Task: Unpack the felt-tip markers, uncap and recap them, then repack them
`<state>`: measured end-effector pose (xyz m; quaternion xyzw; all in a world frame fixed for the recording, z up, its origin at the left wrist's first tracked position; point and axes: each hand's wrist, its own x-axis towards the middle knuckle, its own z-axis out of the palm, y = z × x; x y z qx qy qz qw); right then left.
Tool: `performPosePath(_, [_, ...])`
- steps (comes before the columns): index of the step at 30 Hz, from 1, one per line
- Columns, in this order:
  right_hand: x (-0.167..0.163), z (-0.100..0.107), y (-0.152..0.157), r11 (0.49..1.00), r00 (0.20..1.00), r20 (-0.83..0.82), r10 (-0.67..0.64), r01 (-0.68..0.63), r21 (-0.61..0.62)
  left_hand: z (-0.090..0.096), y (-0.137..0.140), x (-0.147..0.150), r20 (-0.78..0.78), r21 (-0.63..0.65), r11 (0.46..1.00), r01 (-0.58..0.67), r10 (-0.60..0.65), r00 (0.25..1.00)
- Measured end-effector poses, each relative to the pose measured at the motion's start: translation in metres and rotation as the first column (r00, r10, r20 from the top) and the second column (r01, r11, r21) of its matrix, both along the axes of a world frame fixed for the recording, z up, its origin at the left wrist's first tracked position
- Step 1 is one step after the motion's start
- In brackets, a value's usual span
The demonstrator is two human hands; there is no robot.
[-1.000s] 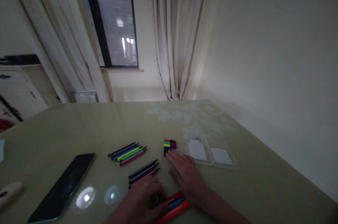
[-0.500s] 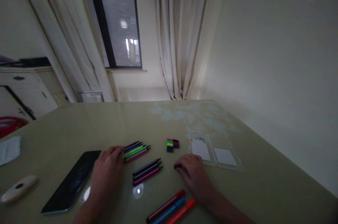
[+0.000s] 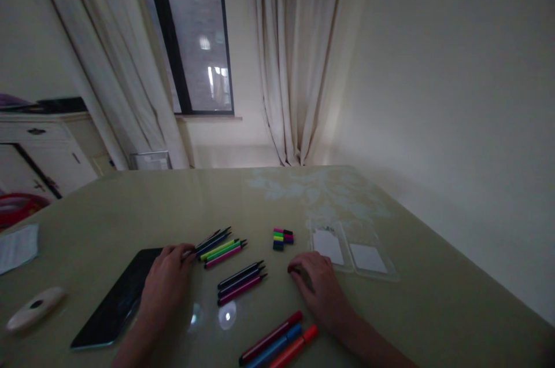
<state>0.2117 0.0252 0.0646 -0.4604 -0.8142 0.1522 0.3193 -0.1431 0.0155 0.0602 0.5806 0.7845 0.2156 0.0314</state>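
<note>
My left hand (image 3: pixel 169 275) rests over the edge of a black tablet-like slab (image 3: pixel 117 304), its fingers closed on the near end of a dark felt-tip pen (image 3: pixel 210 239). Beside that pen lie other uncapped pens: a blue one (image 3: pixel 214 244), a yellow one, a green one (image 3: pixel 225 250) and a pink one (image 3: pixel 225 255). Closer to me, three more uncapped pens (image 3: pixel 240 286) lie side by side. My right hand (image 3: pixel 318 287) lies curled on the table, thumb and fingertips nearly together; what they hold, if anything, is hidden. Ahead of it sit several coloured pen caps (image 3: pixel 283 238).
A clear plastic case (image 3: pixel 351 269) with white cards lies open beyond my right hand. Three capped markers (image 3: pixel 277 340), dark red, blue and orange, are at the near edge. On the left are a white oval object (image 3: pixel 37 309) and a pale cloth or paper (image 3: pixel 19 247).
My left hand has shifted a little left and towards me, drawing the dark pen away from the yellow and green ones. The right hand has hardly moved.
</note>
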Motion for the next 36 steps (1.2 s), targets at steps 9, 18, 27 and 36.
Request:
performPosePath(9, [0.002,-0.001,-0.001,1.0,0.999,-0.029,0.026,-0.026,-0.012,0.0,-0.001,-0.003,0.118,0.057,0.998,-0.019,0.012,0.993])
performPosePath(18, [0.002,0.0,-0.002,0.998,0.984,-0.175,0.032,-0.04,-0.047,0.019,0.0,0.01,0.306,0.299,0.95,-0.094,-0.002,0.952])
performPosePath(27, [0.005,0.004,-0.002,0.999,0.919,-0.392,0.029,-0.037,-0.012,0.013,-0.011,0.099,0.715,0.288,0.918,0.272,-0.395,0.577])
performPosePath(36, [0.004,0.008,-0.005,0.993,0.898,-0.423,0.122,-0.111,0.051,0.008,-0.015,0.107,0.774,0.259,0.901,0.349,-0.409,0.484])
